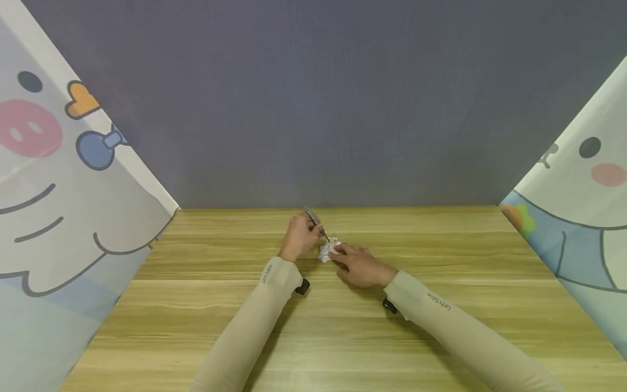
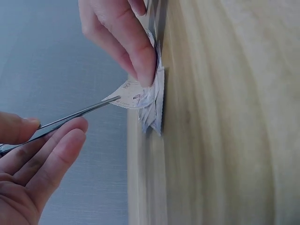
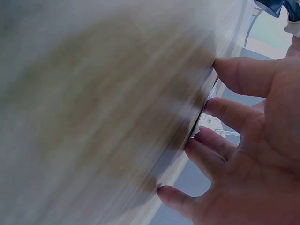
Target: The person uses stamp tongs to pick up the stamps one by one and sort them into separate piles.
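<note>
1. The stamp pile [image 1: 324, 253] lies on the bench [image 1: 441, 245], toward the far edge.
2. The left grip [image 1: 300, 235] pinches the tweezers [image 1: 313, 216]. Their tips meet the top stamp [image 2: 128, 97] near its corner. The right grip [image 1: 361, 267] has its fingers spread, some pressing on the pile.
3. Stamps should be light, bendy and easy to tear, so pinch an edge softly.
4. The left wrist view shows the top stamp curling up; the head view doesn't.

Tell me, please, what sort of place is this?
Probably a screened-off work booth: a wood-grain table, a plain grey panel along its far edge, and cartoon-printed sheets on both sides.
</note>
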Action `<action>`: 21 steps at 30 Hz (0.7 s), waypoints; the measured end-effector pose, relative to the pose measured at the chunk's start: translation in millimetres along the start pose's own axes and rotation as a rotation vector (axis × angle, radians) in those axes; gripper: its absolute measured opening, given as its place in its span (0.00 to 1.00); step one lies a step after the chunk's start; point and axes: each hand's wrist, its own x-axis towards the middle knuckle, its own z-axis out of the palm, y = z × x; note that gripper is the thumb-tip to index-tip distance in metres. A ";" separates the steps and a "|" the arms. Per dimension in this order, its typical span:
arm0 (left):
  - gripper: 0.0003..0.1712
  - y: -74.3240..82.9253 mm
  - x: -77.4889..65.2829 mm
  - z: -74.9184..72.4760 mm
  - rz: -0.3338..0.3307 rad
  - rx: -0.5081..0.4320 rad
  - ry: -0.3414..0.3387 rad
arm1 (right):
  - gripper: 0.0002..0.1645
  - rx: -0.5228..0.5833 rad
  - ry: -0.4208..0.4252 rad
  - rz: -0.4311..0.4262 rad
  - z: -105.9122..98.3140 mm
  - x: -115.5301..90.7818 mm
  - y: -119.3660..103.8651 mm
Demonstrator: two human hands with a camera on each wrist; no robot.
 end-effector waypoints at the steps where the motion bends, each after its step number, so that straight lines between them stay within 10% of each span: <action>1: 0.02 0.5 -0.5 0.1 0.005 0.002 0.001 | 0.31 0.002 0.001 -0.004 0.1 -0.2 -0.1; 21: 0.11 7.3 -8.5 -46.4 0.053 -0.026 0.145 | 0.30 -0.008 -0.012 -0.030 -8.0 -2.3 -2.2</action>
